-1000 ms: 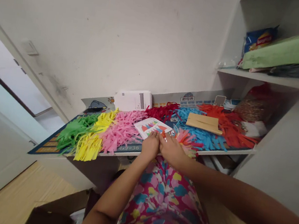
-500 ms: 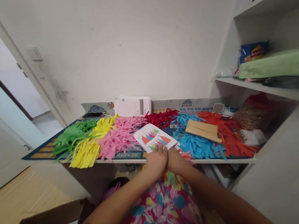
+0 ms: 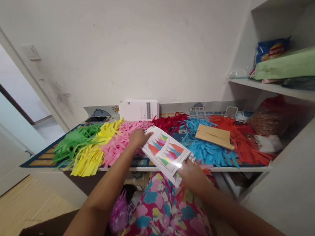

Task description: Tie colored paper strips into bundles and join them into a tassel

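Observation:
A white card with coloured triangle shapes (image 3: 166, 153) is lifted off the desk, tilted toward me. My right hand (image 3: 194, 176) grips its near right corner. My left hand (image 3: 138, 137) reaches over the pink paper strips (image 3: 119, 144) at the card's far left corner, fingers curled; whether it holds the card or strips is unclear. Heaps of cut paper strips lie along the desk: green (image 3: 75, 142), yellow (image 3: 92, 154), pink, dark red (image 3: 171, 122), blue (image 3: 208, 150) and orange-red (image 3: 242, 138).
A tan wooden board (image 3: 215, 135) lies on the blue strips. A white box (image 3: 139, 110) stands against the wall. Shelves on the right hold a snack bag (image 3: 272, 49), a green flat box (image 3: 304, 60) and a bagged bundle (image 3: 270, 115). A doorway opens at left.
The hands, joined at the card's near edge, have parted. The card has risen off the desk toward me. My left hand has moved left to the pink strips.

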Available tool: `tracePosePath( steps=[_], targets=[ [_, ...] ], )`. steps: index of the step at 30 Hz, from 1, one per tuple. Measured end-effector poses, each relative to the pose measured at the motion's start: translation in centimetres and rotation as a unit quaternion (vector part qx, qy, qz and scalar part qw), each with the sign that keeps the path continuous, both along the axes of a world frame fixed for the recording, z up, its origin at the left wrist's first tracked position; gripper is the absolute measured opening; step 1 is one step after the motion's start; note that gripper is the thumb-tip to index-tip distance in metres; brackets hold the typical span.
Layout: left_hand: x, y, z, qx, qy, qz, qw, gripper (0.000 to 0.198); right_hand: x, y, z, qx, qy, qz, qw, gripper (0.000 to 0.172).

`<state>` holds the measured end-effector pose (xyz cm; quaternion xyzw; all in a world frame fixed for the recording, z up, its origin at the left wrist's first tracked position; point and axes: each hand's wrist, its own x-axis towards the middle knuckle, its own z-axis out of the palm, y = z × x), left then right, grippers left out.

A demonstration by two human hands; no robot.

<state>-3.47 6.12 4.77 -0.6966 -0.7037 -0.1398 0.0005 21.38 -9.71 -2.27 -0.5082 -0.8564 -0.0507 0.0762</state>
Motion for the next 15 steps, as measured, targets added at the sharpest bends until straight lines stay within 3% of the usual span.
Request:
tracePosePath(
  steps=[5,9,11,15],
  targets=[
    [-0.8,-1.3,-0.4,-0.016,-0.014,-0.008,1.0,0.061,1.1,-0.4,-0.6,-0.03,0.037,-0.039,0.998,0.037],
    [-0.7,-2.8,-1.1,-0.029,-0.013,-0.047,0.998,0.053,1.7,-0.4,-0.4,-0.045,0.156,0.071,0.984,0.052],
    [-0.7,-3.3,-1.3,-0.039,-0.01,-0.072,0.997,0.051,1.9,-0.5,-0.4,-0.04,0.205,0.126,0.97,0.051],
    [-0.7,-3.9,-1.8,-0.064,-0.007,-0.095,0.993,0.051,1.8,-0.9,-1.0,-0.014,0.168,0.1,0.981,0.038]
  ],
)
